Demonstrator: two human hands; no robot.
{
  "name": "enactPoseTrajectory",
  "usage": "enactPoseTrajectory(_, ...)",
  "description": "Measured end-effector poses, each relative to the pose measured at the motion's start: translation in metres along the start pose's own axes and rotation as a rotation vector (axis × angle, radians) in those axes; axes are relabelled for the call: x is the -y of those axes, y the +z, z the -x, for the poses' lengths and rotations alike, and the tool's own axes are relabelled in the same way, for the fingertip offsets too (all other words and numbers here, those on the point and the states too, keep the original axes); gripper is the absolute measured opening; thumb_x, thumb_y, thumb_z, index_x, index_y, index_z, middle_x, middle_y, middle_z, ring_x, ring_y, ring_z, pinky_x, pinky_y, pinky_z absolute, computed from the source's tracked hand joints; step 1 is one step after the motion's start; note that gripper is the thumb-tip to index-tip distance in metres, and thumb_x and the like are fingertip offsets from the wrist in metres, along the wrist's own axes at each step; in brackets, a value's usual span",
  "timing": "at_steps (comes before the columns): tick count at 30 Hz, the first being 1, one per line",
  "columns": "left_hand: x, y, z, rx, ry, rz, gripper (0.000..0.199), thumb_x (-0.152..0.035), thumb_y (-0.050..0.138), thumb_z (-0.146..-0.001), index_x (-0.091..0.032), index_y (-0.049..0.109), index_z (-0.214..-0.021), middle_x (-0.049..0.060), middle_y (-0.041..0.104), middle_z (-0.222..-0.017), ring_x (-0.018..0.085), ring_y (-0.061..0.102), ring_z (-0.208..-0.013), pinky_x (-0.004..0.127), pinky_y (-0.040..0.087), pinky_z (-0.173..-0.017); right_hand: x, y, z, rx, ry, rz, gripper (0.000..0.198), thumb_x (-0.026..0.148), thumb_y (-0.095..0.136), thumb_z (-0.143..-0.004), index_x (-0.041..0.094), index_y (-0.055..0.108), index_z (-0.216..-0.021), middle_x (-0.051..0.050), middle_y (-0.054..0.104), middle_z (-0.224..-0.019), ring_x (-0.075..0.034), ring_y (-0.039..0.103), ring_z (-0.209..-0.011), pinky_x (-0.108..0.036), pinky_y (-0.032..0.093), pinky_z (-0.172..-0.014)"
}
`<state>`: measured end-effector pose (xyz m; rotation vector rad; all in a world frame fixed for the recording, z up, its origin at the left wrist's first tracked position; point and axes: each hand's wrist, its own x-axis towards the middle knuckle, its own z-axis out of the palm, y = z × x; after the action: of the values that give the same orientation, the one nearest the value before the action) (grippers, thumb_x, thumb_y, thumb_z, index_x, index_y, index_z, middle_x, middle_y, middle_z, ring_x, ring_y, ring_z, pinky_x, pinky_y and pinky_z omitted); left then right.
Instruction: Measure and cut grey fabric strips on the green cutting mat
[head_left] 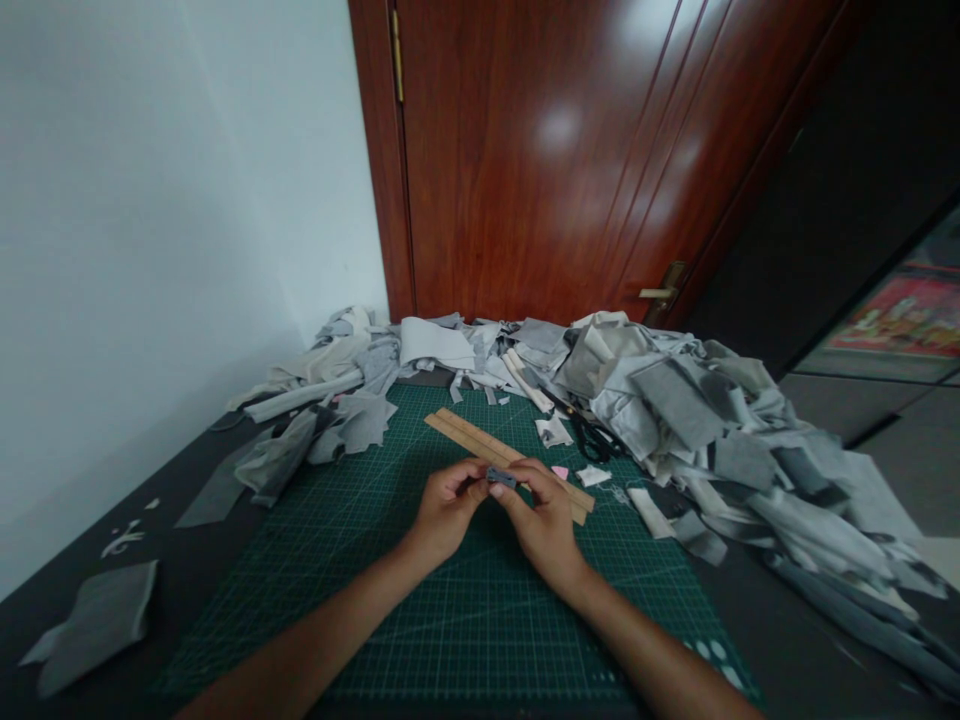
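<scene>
Between the fingertips of both hands is a small folded piece of grey fabric (501,477), held just above the mat. My left hand (452,505) pinches its left end, thumb against fingers. On the other end, my right hand (541,515) grips it in the same way. Behind the hands, a wooden ruler (472,440) lies slantwise on the green cutting mat (360,600), partly covered by my right hand. Small white fabric scraps (553,431) and a pink piece (559,472) rest near the ruler's right half.
Black-handled scissors (596,440) lie right of the ruler, against a large heap of grey and white fabric scraps (675,400). More scraps (337,400) are piled at the left and back. A grey cloth piece (101,620) sits front left. A wooden door (540,180) stands behind.
</scene>
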<state>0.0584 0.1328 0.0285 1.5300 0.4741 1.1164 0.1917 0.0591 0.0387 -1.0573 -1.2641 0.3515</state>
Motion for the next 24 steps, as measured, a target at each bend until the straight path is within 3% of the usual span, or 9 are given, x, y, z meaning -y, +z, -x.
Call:
enactPoseTrajectory(6,0.002,0.003,0.003,0.004,-0.026,0.017,0.03,-0.045,0.077,-0.086,-0.016,0.072,-0.082,0.006,0.072,-0.09,0.021,0.065,-0.085,0.03,0.05,-0.078,-0.004,-0.002,-0.001,-0.001,0.072,-0.006,0.006,0.027,0.074,-0.089,0.024,0.078,-0.087,-0.001,0.074,-0.081,-0.021,0.066,-0.079,-0.033,0.049,-0.077)
enactPoseTrajectory(11,-0.006,0.001,0.005,0.009,-0.129,0.046,0.036,-0.049,0.079,-0.082,-0.016,0.071,-0.096,0.006,0.073,-0.092,0.02,0.065,-0.083,0.03,0.05,-0.076,-0.005,-0.001,-0.001,-0.017,0.171,-0.038,0.008,0.029,0.075,-0.087,0.023,0.079,-0.084,-0.002,0.076,-0.08,-0.021,0.067,-0.078,-0.033,0.051,-0.076)
enactPoseTrajectory(16,-0.009,-0.001,0.001,0.014,-0.188,0.065,0.037,-0.049,0.084,-0.076,-0.016,0.068,-0.082,0.003,0.069,-0.079,0.018,0.062,-0.075,0.028,0.047,-0.071,-0.009,0.001,-0.002,-0.015,0.271,-0.093,0.017,0.037,0.077,-0.083,0.02,0.077,-0.08,-0.002,0.076,-0.078,-0.021,0.066,-0.074,-0.033,0.051,-0.072)
enactPoseTrajectory(21,-0.009,0.0,0.0,0.002,-0.212,0.084,0.042,-0.056,0.079,-0.079,-0.017,0.065,-0.074,-0.001,0.061,-0.068,0.013,0.054,-0.065,0.024,0.042,-0.062,-0.012,0.001,-0.004,0.018,0.373,-0.165,0.03,0.047,0.077,-0.081,0.019,0.072,-0.071,0.002,0.066,-0.063,-0.016,0.055,-0.06,-0.028,0.044,-0.059)
enactPoseTrajectory(24,-0.009,0.002,0.0,-0.034,-0.182,0.054,0.042,-0.056,0.081,-0.077,-0.016,0.066,-0.073,0.0,0.065,-0.068,0.014,0.058,-0.065,0.024,0.045,-0.062,-0.012,0.002,-0.004,0.027,0.407,-0.188,0.034,0.049,0.08,-0.078,0.019,0.07,-0.069,0.002,0.063,-0.062,-0.015,0.051,-0.058,-0.027,0.042,-0.057)
